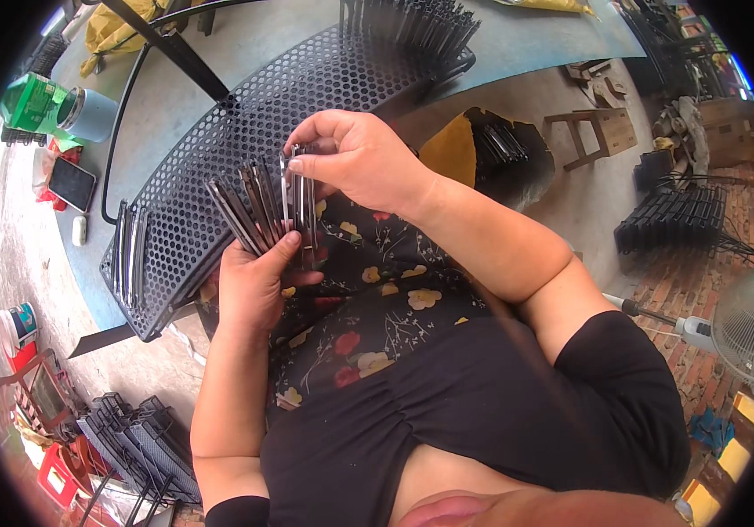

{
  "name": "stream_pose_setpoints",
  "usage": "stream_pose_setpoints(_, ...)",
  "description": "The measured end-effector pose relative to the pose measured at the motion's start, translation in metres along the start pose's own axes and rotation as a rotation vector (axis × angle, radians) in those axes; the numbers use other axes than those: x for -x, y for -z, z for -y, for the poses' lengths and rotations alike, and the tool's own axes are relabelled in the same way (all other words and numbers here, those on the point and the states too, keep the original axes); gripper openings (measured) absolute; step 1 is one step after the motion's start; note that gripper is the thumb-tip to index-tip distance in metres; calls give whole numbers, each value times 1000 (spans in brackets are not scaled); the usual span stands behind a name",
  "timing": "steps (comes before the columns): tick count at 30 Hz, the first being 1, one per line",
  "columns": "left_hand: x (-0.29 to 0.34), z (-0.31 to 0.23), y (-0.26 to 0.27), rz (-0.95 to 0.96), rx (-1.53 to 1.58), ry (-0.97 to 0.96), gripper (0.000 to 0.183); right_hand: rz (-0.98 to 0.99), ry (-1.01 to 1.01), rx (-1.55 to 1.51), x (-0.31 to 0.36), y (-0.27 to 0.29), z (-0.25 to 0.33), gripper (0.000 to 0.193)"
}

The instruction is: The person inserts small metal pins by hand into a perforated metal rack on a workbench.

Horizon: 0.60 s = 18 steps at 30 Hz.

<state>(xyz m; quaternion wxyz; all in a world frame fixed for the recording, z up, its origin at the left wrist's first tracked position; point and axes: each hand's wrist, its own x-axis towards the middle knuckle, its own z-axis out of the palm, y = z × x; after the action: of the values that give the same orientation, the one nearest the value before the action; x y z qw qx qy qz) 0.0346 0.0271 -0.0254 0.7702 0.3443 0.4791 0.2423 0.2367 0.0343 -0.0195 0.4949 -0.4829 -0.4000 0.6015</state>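
Note:
My left hand (254, 285) is closed around a fanned bunch of thin, dark metal strips (251, 204), its thumb lying across them. At the top of the bunch my right hand (364, 162) pinches the end of one lighter-edged strip (286, 195) between thumb and forefinger. More strips stand close behind it, partly hidden by my right fingers. Both hands are over the near edge of a black perforated metal panel (185, 180). A row of similar strips (131, 255) lies at the panel's left end, and a large dense pile of strips (421, 35) sits at its far end.
Left of the panel are a blue cup (91, 114), a green box (30, 101) and a phone (72, 184). Black wire racks (144, 443) stand at lower left. A wooden stool (592, 136), stacked black racks (671, 220) and a fan (746, 325) are on the right.

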Motion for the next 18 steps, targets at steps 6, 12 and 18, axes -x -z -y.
stream_pose_setpoints(6, -1, 1, -1, 37, 4, 46, 18, 90, -9, 36, 1, -2, 0, 23)
stream_pose_setpoints(12, -2, 5, 1, 21, -35, 33, 23, 67, -12, -125, -1, 0, -7, 17)
stream_pose_setpoints(18, -4, -3, 22, 75, 164, 108, 38, -472, 811, 158, -27, 63, 32, 14)
